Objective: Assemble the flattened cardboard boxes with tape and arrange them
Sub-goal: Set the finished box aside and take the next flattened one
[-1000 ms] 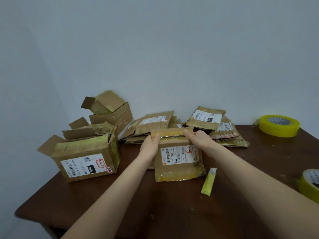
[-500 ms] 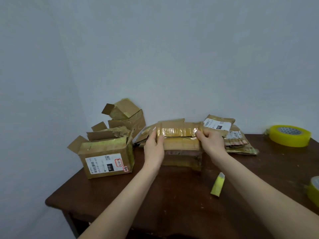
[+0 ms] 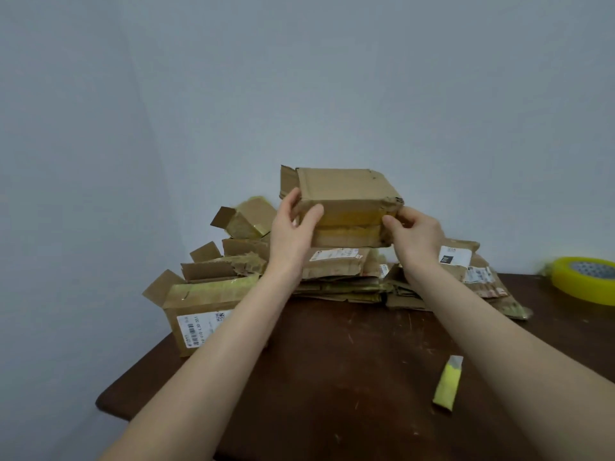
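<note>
view: head, the only view
held box point(image 3: 342, 197): worn brown carton, partly squared up, raised above the table point(image 3: 332, 377) in front of the wall; old yellow tape runs along its near face
handling (judged): light and empty; thin cardboard, creased and torn at the right corner, so it will buckle if squeezed; the tape patch looks slick
where to hold (judged): by both short ends, on the folded edges, clear of the torn corner and loose flap
left hand point(image 3: 293, 234): grips the left end, thumb on the near face, fingers curled round the side
right hand point(image 3: 416, 234): pinches the right end low down, fingers narrow
flat pile point(image 3: 339, 277): unassembled cartons on the table, right under the held box
built boxes point(image 3: 206, 304): stacked at left, flaps up
tape roll point(image 3: 585, 281): yellow, far right, well apart from both hands
</note>
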